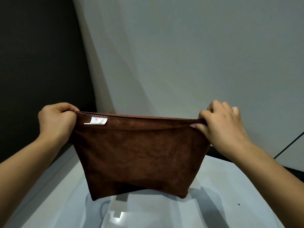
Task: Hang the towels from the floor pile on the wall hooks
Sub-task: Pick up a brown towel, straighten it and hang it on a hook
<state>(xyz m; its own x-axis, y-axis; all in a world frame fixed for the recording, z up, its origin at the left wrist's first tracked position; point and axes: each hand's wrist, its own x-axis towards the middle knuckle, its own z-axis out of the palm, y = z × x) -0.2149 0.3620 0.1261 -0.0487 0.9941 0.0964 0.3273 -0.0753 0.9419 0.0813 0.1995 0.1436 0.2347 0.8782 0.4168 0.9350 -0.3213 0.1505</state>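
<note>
A dark brown towel (138, 152) hangs stretched flat in front of me, its top edge pulled taut between both hands. A small white label (98, 120) with red print sits near the top left corner. My left hand (56, 122) grips the top left corner in a closed fist. My right hand (222, 122) pinches the top right corner between thumb and fingers. The towel's lower edge hangs free above the floor. No wall hooks and no floor pile show in this view.
A pale grey wall (181, 55) rises straight ahead. A black panel (37, 63) fills the left side. The glossy light floor (148, 214) lies below, reflecting light. A dark line (289, 145) runs down the wall at the far right.
</note>
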